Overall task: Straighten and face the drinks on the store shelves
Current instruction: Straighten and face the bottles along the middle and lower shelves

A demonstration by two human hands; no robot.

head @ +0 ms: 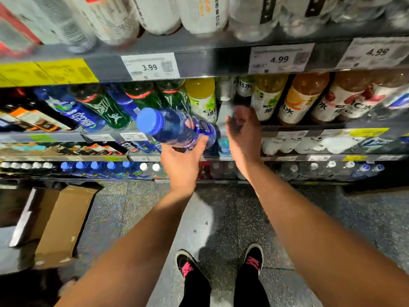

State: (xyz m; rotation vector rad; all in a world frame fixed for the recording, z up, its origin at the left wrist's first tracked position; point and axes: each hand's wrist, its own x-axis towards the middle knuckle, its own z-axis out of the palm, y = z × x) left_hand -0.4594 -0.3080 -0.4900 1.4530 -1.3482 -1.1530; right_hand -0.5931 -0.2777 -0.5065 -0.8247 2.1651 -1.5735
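Note:
My left hand (182, 161) grips a blue bottle with a blue cap (174, 127) from below, its cap tilted toward me, in front of the middle shelf (332, 126). My right hand (243, 129) hovers just to its right, fingers spread and holding nothing, at a gap in the row next to a dark bottle (242, 91). On that shelf stand blue bottles (75, 111), green bottles (104, 107), a yellow-green drink (202, 96) and orange and red juice bottles (301, 98).
The upper shelf edge (210, 60) carries price tags 3.99 and 4.99, with white and clear bottles above. Lower shelves hold more bottles with blue caps (95, 166). An open cardboard box (64, 222) lies on the floor at left. My shoes (221, 264) stand below.

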